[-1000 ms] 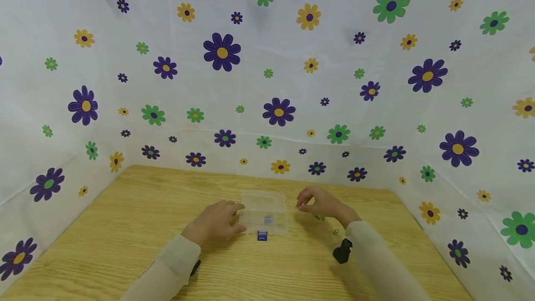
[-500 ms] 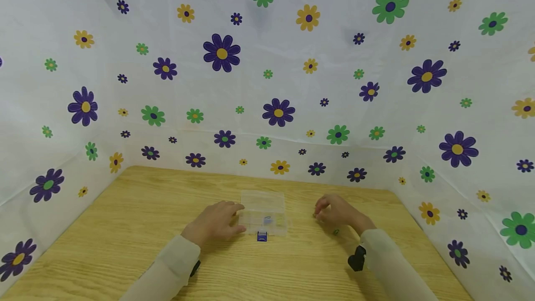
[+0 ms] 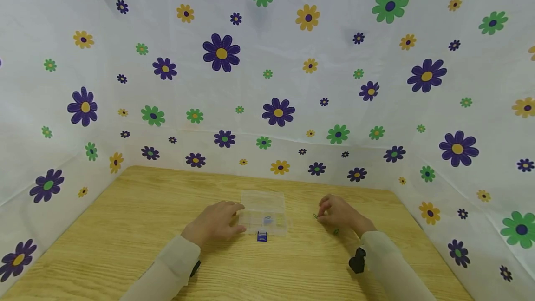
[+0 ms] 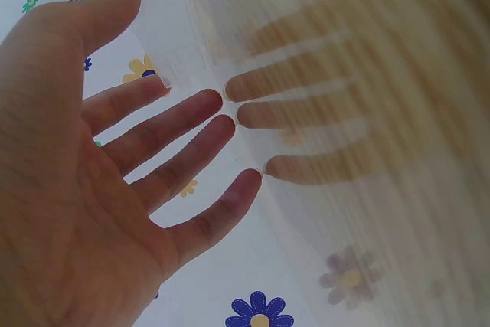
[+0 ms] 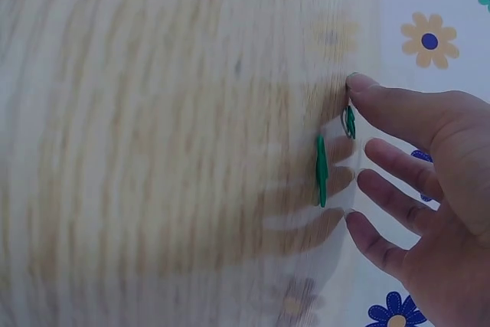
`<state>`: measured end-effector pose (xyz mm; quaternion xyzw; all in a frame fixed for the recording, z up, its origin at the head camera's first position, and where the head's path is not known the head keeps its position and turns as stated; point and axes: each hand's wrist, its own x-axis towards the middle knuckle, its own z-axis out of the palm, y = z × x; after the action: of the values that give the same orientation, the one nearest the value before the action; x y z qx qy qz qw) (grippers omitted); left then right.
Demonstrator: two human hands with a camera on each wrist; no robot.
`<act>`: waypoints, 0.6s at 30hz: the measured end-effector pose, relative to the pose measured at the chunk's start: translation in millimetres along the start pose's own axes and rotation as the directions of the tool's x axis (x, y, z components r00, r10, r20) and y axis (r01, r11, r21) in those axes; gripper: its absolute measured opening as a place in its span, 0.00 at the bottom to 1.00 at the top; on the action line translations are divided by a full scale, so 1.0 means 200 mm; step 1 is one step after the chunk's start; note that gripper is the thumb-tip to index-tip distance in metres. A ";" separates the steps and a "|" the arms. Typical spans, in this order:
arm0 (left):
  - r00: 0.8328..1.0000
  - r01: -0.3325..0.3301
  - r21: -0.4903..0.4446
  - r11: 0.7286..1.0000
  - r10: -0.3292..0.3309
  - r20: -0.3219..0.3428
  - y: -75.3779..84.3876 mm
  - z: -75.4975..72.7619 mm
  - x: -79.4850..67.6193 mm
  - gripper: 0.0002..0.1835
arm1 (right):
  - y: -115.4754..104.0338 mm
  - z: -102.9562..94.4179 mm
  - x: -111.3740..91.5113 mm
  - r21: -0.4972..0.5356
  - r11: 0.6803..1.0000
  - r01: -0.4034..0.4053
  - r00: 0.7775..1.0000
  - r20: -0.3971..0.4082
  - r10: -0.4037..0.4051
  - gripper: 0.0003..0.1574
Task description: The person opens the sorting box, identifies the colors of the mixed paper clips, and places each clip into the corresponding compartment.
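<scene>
A clear plastic box [image 3: 262,202] stands with its lid raised. A blue paper clip [image 3: 268,219] and something yellow [image 3: 280,221] lie in its compartments, and a blue latch [image 3: 262,236] is at its front. My left hand [image 3: 218,220] rests at the box's left side, fingers spread and holding nothing; its fingertips meet the table in the left wrist view. Right of the box, my right hand [image 3: 339,212] is low over the table, pinching a small green paper clip [image 3: 315,216] at its fingertips. Another green paper clip [image 3: 336,232] lies below that hand.
The wood-grained table [image 3: 234,268] is enclosed at the back and sides by a white flowered sheet [image 3: 267,92]. A black wrist device [image 3: 357,260] sits at the right sleeve.
My right hand has moved right and slightly down, away from the box, to the green paper clips, and now pinches one. My left hand and the box have stayed put.
</scene>
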<state>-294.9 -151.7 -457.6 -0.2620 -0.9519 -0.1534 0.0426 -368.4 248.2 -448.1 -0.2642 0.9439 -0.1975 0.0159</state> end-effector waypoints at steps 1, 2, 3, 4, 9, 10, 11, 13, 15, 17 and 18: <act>1.000 -0.003 0.004 1.000 0.003 -0.001 0.00 0.00 0.00 0.33 | 0.00 0.00 0.00 -0.018 1.000 0.020 1.000 -0.002 -0.020 0.07; 1.000 -0.005 0.004 1.000 0.005 -0.002 0.00 0.00 0.00 0.33 | 0.00 0.00 0.00 -0.039 0.998 0.044 0.999 -0.005 -0.044 0.07; 1.000 -0.008 0.007 1.000 0.008 -0.004 0.00 0.00 0.00 0.33 | 0.00 0.00 0.01 -0.059 0.996 0.068 0.998 -0.007 -0.068 0.07; 1.000 -0.010 0.009 1.000 0.010 -0.006 0.00 0.00 0.00 0.32 | 0.00 0.01 0.01 -0.068 0.994 0.080 0.997 -0.008 -0.081 0.08; 1.000 -0.008 0.004 1.000 0.008 -0.007 0.00 -0.01 -0.01 0.32 | 0.01 0.01 0.02 -0.073 0.992 0.102 0.995 -0.002 -0.102 0.08; 1.000 -0.006 0.001 1.000 0.006 -0.005 0.00 -0.01 -0.01 0.32 | 0.01 0.01 0.02 -0.071 0.992 0.101 0.995 -0.001 -0.102 0.08; 1.000 -0.006 -0.001 1.000 0.006 -0.003 0.00 -0.01 -0.01 0.32 | 0.01 0.01 0.02 -0.072 0.992 0.105 0.994 -0.002 -0.105 0.08; 1.000 -0.006 -0.001 1.000 0.006 -0.002 0.01 -0.01 -0.01 0.32 | 0.01 0.01 0.02 -0.070 0.991 0.111 0.994 -0.004 -0.112 0.08; 1.000 -0.007 -0.003 1.000 0.007 -0.001 0.01 -0.01 -0.01 0.32 | 0.01 0.02 0.02 -0.069 0.991 0.117 0.993 -0.008 -0.118 0.08; 1.000 -0.006 -0.005 1.000 0.006 -0.001 0.01 -0.01 -0.01 0.32 | 0.01 0.02 0.02 -0.061 0.991 0.118 0.993 -0.008 -0.118 0.07; 1.000 -0.007 -0.004 1.000 0.007 -0.002 0.01 -0.01 -0.01 0.32 | 0.01 0.02 0.03 -0.051 0.992 0.116 0.993 -0.008 -0.116 0.07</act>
<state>-293.2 -151.7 -455.5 -0.2651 -0.9506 -0.1555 0.0434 -373.5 245.9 -453.0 -0.3179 0.9317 -0.1756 -0.0073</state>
